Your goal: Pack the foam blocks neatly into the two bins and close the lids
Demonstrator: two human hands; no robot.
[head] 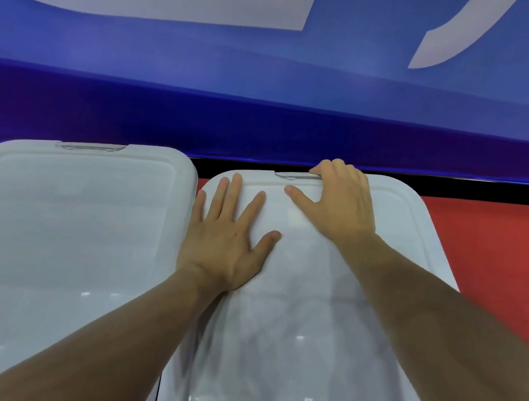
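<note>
A blue wall (275,80) with pale shapes on it fills the upper half of the head view, and below it runs a strip of red floor (508,246).

Seen from the head camera, 2 pale translucent bins stand side by side, touching or nearly so, each with its lid on top. The left lid (55,219) lies flat, with its far latch (91,147) looking seated. No hand is on it. The right lid (301,310) carries both hands. Vague pale shapes show through it, probably the foam blocks, though they are too faint to count.

The left hand (228,232) lies flat, fingers straight and spread, palm pressing the right lid near its far-left corner; it holds nothing. The right hand (335,201) is at the far edge, fingers curled over the rim onto the far latch of the right lid (291,174), thumb stretched out along the lid's top.

The lid's long axis runs away from the person, so the latch sits at the far end, straight ahead of both arms. The right hand is already on it; the left is just short of it and to its left. The closing likely turns on pressing that far edge down while the left palm steadies the lid. Whether this latch has clicked shut cannot be told.
</note>
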